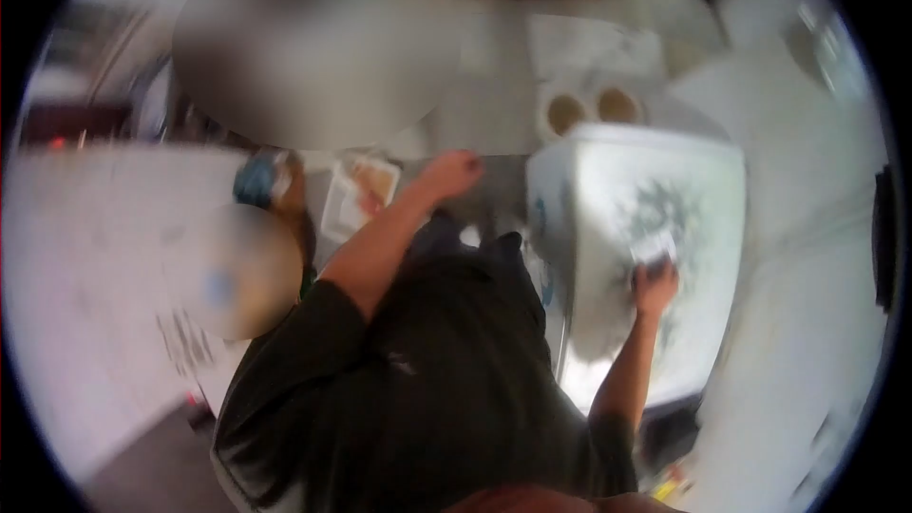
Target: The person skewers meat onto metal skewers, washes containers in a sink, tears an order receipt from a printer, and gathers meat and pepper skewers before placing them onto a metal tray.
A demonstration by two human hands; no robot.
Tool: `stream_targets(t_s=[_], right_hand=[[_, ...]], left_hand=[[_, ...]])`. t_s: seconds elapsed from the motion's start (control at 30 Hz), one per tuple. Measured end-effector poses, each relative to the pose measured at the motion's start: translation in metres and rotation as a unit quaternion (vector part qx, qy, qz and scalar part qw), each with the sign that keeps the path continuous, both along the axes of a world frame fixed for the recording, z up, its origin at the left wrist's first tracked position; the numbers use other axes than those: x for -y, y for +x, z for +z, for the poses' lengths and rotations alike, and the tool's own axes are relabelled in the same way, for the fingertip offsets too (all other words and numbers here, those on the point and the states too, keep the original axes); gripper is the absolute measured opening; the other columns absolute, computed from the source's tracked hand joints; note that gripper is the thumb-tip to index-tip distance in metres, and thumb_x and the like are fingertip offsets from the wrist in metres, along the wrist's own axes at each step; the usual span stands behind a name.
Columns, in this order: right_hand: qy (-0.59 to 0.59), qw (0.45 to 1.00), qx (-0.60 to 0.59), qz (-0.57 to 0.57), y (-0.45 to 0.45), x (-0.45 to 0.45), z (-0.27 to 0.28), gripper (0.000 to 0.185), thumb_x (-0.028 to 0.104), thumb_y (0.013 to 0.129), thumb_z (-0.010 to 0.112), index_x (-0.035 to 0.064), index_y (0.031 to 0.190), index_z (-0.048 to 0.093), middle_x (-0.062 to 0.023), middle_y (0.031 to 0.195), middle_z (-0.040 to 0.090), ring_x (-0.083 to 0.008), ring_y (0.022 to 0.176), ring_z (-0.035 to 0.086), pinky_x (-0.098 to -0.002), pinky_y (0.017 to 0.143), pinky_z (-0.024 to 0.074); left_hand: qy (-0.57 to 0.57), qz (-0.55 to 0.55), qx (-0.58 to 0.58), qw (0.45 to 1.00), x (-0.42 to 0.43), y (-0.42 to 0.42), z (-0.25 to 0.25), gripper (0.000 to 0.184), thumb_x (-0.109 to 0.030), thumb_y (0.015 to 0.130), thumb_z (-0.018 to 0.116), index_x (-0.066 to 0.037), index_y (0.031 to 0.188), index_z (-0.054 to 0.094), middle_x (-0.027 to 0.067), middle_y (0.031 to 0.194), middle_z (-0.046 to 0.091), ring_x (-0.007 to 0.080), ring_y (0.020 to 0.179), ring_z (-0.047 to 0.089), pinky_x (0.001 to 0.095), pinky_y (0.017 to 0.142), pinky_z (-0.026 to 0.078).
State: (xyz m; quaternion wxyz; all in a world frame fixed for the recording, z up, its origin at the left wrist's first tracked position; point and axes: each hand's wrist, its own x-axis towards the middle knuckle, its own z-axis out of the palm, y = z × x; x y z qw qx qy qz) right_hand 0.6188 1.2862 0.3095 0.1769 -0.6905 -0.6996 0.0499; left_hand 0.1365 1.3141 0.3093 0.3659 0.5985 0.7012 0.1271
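Observation:
My right hand (pixel 655 287) is over the white top of a box-like surface (pixel 608 171) on the right, its fingers curled round a small whitish thing (pixel 654 247) too blurred to identify. Dark smudged marks (pixel 655 204) spread over the white top around that hand. Near the middle, my left hand (pixel 456 174) hangs above the grey floor, fingers curled in; whether it holds something cannot be made out. Left of it lies a white tray (pixel 332 214) with orange-brown and reddish contents.
Two round tan-topped containers (pixel 567 114) stand behind the white box. A blue and brown item (pixel 261 180) is at the left, beside a pale surface (pixel 104 228). Parts of the view are blurred out.

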Motion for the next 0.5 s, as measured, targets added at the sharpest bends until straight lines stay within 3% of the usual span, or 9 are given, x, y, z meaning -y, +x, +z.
stream_targets(t_s=[0.03,0.1,0.13,0.17,0.2,0.27,0.37,0.47,0.5], right_hand=[[0.007,0.999,0.042,0.000,0.012,-0.004,-0.018,0.062,0.027,0.065,0.073,0.0002,0.118,0.053,-0.0177,0.093,0.059,-0.0348,0.087,0.055,-0.0445,0.077,0.0449],[-0.036,0.998,0.010,-0.048,0.010,0.008,0.000,0.062,0.024,0.064,0.074,-0.0047,0.115,0.054,-0.0204,0.097,0.060,-0.0332,0.086,0.057,-0.0402,0.078,0.0465],[-0.140,0.980,-0.122,-0.069,0.004,0.001,0.018,0.064,0.026,0.071,0.074,-0.0072,0.120,0.049,-0.0232,0.108,0.058,-0.0322,0.098,0.057,-0.0386,0.085,0.0452],[-0.144,0.958,-0.219,-0.113,0.024,-0.003,-0.004,0.065,0.025,0.073,0.074,-0.0108,0.120,0.047,-0.0259,0.114,0.055,-0.0313,0.100,0.057,-0.0361,0.085,0.0460],[-0.164,0.947,-0.224,-0.162,0.021,-0.009,0.002,0.062,0.031,0.075,0.073,-0.0129,0.113,0.052,-0.0245,0.110,0.059,-0.0299,0.094,0.059,-0.0356,0.081,0.0476],[-0.202,0.947,-0.078,-0.238,0.017,-0.023,0.010,0.058,0.035,0.076,0.071,-0.0116,0.107,0.055,-0.0192,0.094,0.064,-0.0265,0.084,0.061,-0.0372,0.073,0.0490],[-0.219,0.932,0.025,-0.289,-0.001,-0.035,0.015,0.057,0.038,0.077,0.070,-0.0107,0.105,0.058,-0.0158,0.094,0.064,-0.0267,0.085,0.061,-0.0374,0.073,0.0494],[-0.271,0.874,-0.273,-0.296,0.045,-0.047,-0.022,0.053,0.035,0.077,0.070,-0.0097,0.102,0.060,-0.0146,0.096,0.064,-0.0268,0.086,0.061,-0.0388,0.074,0.0490],[-0.260,0.864,-0.288,-0.321,0.051,-0.049,-0.029,0.051,0.034,0.077,0.069,-0.0094,0.102,0.061,-0.0149,0.098,0.064,-0.0272,0.087,0.061,-0.0396,0.075,0.0489]], left_hand=[[0.003,0.009,0.031,0.999,0.001,0.002,-0.010,0.028,-0.032,0.082,0.054,-0.007,0.090,0.065,0.0179,0.088,0.064,0.0361,0.085,0.061,0.0455,0.074,0.048],[0.017,0.020,0.032,0.999,0.021,0.012,0.001,0.030,-0.032,0.083,0.055,-0.005,0.093,0.062,0.0168,0.090,0.064,0.0349,0.086,0.060,0.0404,0.075,0.049],[0.010,0.038,0.040,0.998,0.029,0.015,-0.002,0.030,-0.032,0.083,0.056,-0.005,0.093,0.062,0.0166,0.090,0.064,0.0352,0.086,0.060,0.0407,0.075,0.048],[0.003,0.055,0.047,0.997,0.038,0.013,-0.004,0.030,-0.032,0.083,0.056,-0.005,0.093,0.062,0.0165,0.090,0.063,0.0355,0.086,0.060,0.0410,0.074,0.048],[-0.004,0.070,0.054,0.996,0.048,0.007,-0.009,0.030,-0.032,0.082,0.056,-0.005,0.093,0.062,0.0163,0.091,0.063,0.0358,0.085,0.060,0.0413,0.074,0.048],[-0.001,0.127,0.081,0.989,0.074,-0.004,-0.018,0.029,-0.032,0.081,0.057,-0.005,0.091,0.063,0.0168,0.090,0.063,0.0359,0.085,0.060,0.0423,0.074,0.048],[-0.006,0.185,0.080,0.980,0.107,-0.028,-0.033,0.029,-0.032,0.082,0.058,-0.005,0.089,0.063,0.0179,0.088,0.063,0.0359,0.085,0.060,0.0429,0.074,0.048],[-0.043,0.235,0.086,0.967,0.133,-0.062,-0.040,0.029,-0.030,0.081,0.059,-0.004,0.094,0.063,0.0180,0.088,0.063,0.0345,0.084,0.061,0.0408,0.073,0.048],[-0.043,0.258,0.095,0.960,0.142,-0.073,-0.041,0.029,-0.030,0.082,0.059,-0.004,0.094,0.063,0.0182,0.088,0.063,0.0347,0.085,0.061,0.0406,0.073,0.048]])
